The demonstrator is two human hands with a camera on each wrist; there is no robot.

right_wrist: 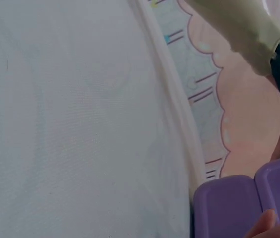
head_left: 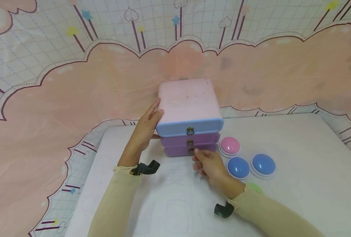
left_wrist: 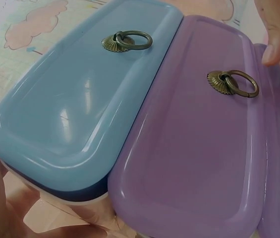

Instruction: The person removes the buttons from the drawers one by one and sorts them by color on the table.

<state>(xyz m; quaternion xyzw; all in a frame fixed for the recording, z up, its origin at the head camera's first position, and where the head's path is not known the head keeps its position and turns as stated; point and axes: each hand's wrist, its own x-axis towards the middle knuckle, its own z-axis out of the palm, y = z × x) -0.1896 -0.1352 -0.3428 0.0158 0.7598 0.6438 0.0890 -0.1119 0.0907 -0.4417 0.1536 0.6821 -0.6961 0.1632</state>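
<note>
A small chest of drawers with a pale pink top (head_left: pixel 188 100) stands on the white table, its front facing me. Its upper drawer (left_wrist: pixel 75 109) is light blue; the middle drawer (left_wrist: pixel 189 129) and the bottom drawer (head_left: pixel 175 151) are purple, each with a bronze ring pull. My left hand (head_left: pixel 146 128) rests against the chest's left side, fingers extended along it. In front of the bottom drawer, my right hand (head_left: pixel 209 164) has its fingertips right beside the lowest ring pull (head_left: pixel 191 151). Thumb and fingers stand apart there in the left wrist view.
Right of the chest lie round dome-topped push lights or buttons: a pink one (head_left: pixel 230 145), a blue one (head_left: pixel 238 167) and another blue one (head_left: pixel 263 164). A green one (head_left: pixel 255 188) is partly hidden by my right sleeve. A patterned cloth (head_left: pixel 282 72) hangs behind the table.
</note>
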